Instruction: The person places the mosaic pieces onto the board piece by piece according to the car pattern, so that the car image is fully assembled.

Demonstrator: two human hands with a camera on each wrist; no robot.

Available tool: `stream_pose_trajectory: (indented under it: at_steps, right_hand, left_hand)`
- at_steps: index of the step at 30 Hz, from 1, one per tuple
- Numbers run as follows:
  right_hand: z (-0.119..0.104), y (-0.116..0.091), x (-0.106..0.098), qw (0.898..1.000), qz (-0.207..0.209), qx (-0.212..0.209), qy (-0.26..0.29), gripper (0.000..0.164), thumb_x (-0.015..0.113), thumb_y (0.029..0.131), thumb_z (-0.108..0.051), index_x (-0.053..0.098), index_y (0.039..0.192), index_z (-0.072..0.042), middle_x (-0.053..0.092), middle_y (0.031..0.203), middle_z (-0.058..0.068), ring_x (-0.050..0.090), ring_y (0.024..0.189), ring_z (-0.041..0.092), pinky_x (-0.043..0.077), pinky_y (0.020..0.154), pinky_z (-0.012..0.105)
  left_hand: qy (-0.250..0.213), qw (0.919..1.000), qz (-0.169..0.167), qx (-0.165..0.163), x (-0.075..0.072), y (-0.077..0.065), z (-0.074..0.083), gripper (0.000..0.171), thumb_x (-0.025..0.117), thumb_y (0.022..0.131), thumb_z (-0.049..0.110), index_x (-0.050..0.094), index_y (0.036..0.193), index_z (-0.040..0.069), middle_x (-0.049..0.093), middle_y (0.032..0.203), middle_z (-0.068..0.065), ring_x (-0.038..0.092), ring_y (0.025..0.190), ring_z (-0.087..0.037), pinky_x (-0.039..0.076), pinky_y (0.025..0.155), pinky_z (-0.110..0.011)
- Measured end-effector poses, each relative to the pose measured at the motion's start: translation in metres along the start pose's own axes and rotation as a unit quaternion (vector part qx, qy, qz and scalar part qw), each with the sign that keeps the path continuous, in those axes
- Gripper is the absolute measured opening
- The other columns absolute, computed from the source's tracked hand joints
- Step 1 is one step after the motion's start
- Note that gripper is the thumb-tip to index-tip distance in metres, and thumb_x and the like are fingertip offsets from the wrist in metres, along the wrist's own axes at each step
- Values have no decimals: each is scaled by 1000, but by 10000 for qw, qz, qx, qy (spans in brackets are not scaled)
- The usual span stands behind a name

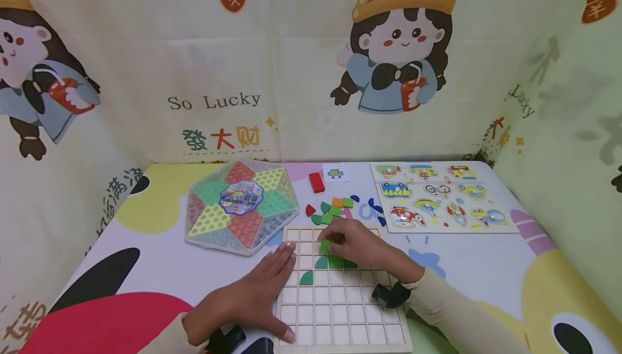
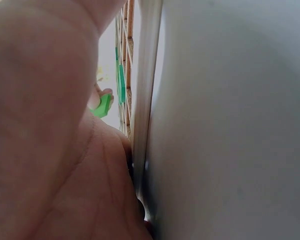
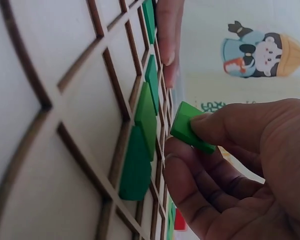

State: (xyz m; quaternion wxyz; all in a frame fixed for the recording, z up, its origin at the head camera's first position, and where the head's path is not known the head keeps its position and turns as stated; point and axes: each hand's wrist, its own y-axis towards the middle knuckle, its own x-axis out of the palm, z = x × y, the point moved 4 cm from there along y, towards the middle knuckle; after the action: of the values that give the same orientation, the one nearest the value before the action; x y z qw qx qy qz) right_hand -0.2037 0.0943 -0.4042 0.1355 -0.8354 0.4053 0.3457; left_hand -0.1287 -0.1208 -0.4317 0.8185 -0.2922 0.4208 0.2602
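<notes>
My right hand [image 1: 357, 242] pinches a light green square tile [image 3: 190, 127] between thumb and fingers, over the upper part of a wooden grid board [image 1: 340, 316]. Several pieces lie in the board's cells: a light green square [image 1: 335, 261], a dark green piece [image 1: 350, 264] to its right, a rounded dark green piece [image 1: 321, 262] to its left, and a dark green quarter circle [image 1: 306, 278] lower left. Along the board's left edge rests my left hand [image 1: 252, 297], fingers extended and thumb spread near the lower corner.
Beyond the board lie loose pieces, among them an orange square [image 1: 337, 202], a red piece [image 1: 310, 211] and blue half circles [image 1: 355, 198]. Behind them are a red block [image 1: 317, 182] and a pattern card [image 1: 343, 172]. A hexagonal game box [image 1: 290, 205] lies left, a vehicle puzzle board [image 1: 437, 226] right.
</notes>
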Motion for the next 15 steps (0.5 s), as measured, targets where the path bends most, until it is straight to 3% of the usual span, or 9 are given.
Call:
stream_pose_trajectory:
  at_steps: [15]
  right_hand:
    - [-8, -4, 8, 9986, -295, -407, 167, 17, 70, 88, -2, 76, 103, -10, 66, 94, -10, 58, 83, 7, 52, 73, 24]
  left_hand:
    - [12, 10000, 13, 42, 0, -1, 1, 129, 62, 67, 82, 8, 156, 6, -10, 163, -5, -13, 146, -23, 5, 115, -53]
